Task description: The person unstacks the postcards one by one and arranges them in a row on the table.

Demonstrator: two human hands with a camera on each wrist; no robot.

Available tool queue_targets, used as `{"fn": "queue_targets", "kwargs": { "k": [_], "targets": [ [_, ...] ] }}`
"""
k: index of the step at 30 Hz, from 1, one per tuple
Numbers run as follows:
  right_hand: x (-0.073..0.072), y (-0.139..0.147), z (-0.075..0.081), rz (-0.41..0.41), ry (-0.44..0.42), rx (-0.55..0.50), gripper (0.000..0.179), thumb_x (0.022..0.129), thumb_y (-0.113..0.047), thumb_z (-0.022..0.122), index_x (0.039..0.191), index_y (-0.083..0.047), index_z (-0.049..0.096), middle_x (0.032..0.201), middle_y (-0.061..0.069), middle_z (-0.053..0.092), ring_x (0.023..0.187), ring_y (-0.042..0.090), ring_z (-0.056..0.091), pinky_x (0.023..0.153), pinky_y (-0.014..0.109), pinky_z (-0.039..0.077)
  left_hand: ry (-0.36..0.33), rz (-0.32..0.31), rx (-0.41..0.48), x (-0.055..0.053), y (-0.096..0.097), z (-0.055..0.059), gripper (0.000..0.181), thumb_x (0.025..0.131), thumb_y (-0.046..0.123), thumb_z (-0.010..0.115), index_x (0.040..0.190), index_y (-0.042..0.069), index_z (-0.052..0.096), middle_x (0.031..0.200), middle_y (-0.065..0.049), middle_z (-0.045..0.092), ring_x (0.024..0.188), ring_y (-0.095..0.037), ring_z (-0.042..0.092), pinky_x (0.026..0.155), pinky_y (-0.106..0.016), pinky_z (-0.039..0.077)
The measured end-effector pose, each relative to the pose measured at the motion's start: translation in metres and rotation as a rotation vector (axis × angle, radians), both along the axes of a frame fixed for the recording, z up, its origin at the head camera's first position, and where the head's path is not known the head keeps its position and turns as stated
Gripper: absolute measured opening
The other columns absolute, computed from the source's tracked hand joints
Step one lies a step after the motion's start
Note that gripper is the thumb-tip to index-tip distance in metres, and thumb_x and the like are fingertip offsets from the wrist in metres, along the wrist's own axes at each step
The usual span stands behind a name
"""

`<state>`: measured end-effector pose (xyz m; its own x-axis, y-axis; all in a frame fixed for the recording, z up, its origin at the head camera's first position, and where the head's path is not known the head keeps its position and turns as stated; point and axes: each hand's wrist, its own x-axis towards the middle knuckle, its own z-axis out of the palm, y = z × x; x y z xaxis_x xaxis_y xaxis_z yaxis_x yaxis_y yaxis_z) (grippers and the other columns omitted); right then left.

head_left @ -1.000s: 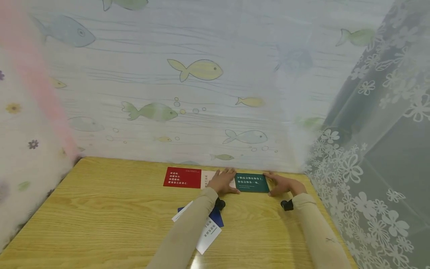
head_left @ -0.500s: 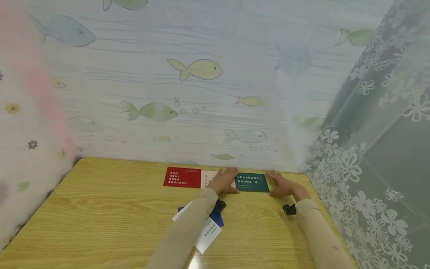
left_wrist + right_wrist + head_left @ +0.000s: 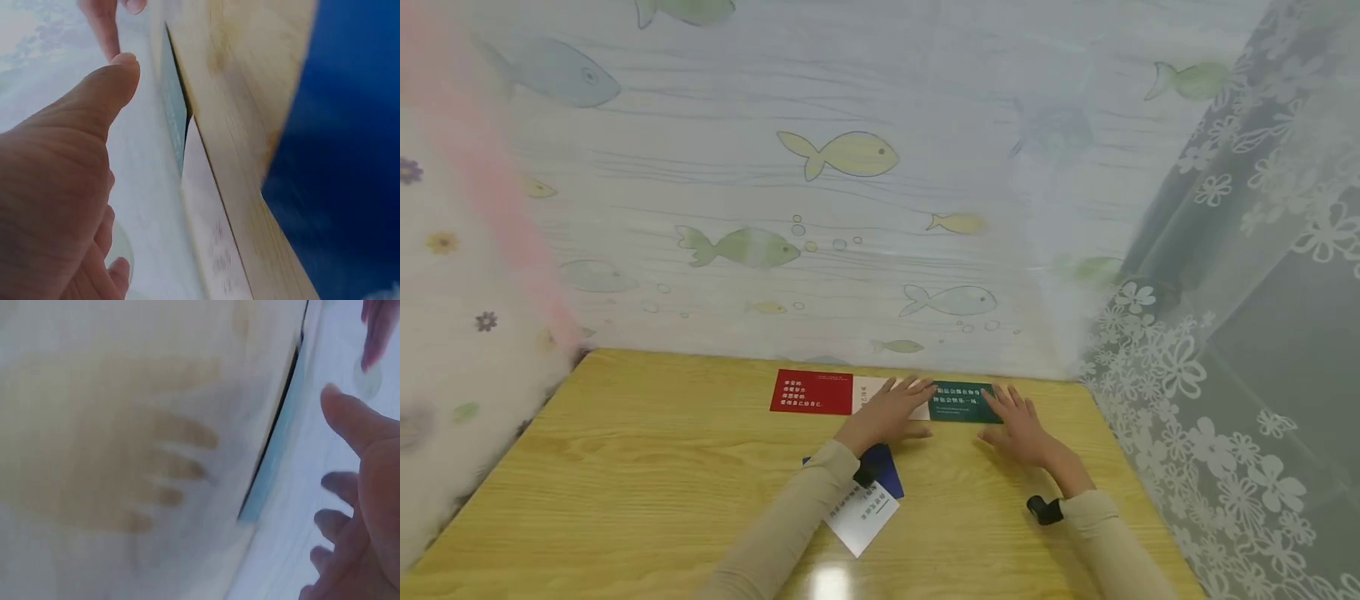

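Observation:
A row of cards lies along the table's back edge: a red card (image 3: 811, 392), a cream card (image 3: 865, 387) and a green card (image 3: 962, 406), all with printed text. My left hand (image 3: 886, 418) is over the cream card, hiding much of it, its fingers extended. In the left wrist view the hand (image 3: 62, 175) appears raised off the cream card (image 3: 209, 212). My right hand (image 3: 1024, 432) has its fingers spread near the green card's right end. The right wrist view shows this hand (image 3: 378, 487) apart from the green card (image 3: 275, 450). Neither hand holds anything.
A blue card (image 3: 889, 472) and a white card (image 3: 862, 517) overlap on the table (image 3: 647, 475), partly under my left forearm. A fish-patterned curtain (image 3: 835, 200) hangs along the back edge. Lace with white flowers (image 3: 1210, 467) hangs at the right.
Both hands have drawn back slightly from the row. My right hand has left the green card's right edge, its fingers now more spread. The cards look unmoved; the head view has shifted slightly.

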<state>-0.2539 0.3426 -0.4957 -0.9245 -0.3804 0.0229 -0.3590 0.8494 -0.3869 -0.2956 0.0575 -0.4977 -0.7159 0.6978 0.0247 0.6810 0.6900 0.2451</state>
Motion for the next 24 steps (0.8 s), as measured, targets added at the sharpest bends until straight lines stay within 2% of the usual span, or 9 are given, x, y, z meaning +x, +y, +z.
{"fn": "queue_targets", "kwargs": {
  "k": [6,10,12,19,24],
  "targets": [
    [0.032,-0.041,-0.006,0.009,0.019,-0.015,0.078,0.098,-0.032,0.067,0.155,0.008,0.032,0.163,0.034,0.018,0.149,0.058,0.006,0.113,0.080,0.004,0.022,0.008,0.010,0.021,-0.034,0.003,0.080,0.096,0.051,0.066,0.160,0.014,0.035,0.167,-0.002,0.031,0.157,-0.026,0.019,0.127,-0.053,0.017],
    [0.056,-0.068,-0.005,0.028,-0.024,-0.027,0.080,0.098,-0.036,0.067,0.154,0.009,0.032,0.164,0.032,0.018,0.151,0.056,0.004,0.115,0.078,0.002,0.002,0.006,0.030,0.037,-0.058,0.001,0.078,0.095,0.049,0.067,0.158,0.012,0.038,0.165,-0.004,0.034,0.156,-0.028,0.021,0.127,-0.056,0.018],
    [0.068,-0.082,-0.004,0.031,-0.075,-0.040,0.081,0.099,-0.038,0.066,0.155,0.008,0.031,0.165,0.030,0.016,0.153,0.052,0.001,0.118,0.075,0.001,-0.013,0.008,0.034,0.045,-0.070,0.000,0.079,0.095,0.049,0.067,0.158,0.011,0.038,0.165,-0.005,0.035,0.156,-0.030,0.021,0.126,-0.057,0.017],
    [0.101,-0.124,-0.006,0.088,-0.166,-0.083,0.085,0.098,-0.044,0.064,0.155,0.009,0.029,0.167,0.028,0.013,0.154,0.049,-0.001,0.120,0.073,0.003,-0.096,0.037,0.104,0.070,-0.108,-0.001,0.081,0.091,0.044,0.074,0.156,0.009,0.041,0.162,-0.009,0.039,0.154,-0.035,0.025,0.125,-0.060,0.018],
    [0.114,-0.141,-0.011,0.129,-0.223,-0.076,0.090,0.097,-0.051,0.063,0.157,0.007,0.027,0.168,0.024,0.010,0.155,0.047,-0.003,0.122,0.070,0.005,-0.180,0.062,0.142,0.079,-0.133,-0.009,0.090,0.082,0.042,0.084,0.156,0.011,0.042,0.162,-0.007,0.039,0.155,-0.034,0.025,0.126,-0.059,0.016]
  ]
}}
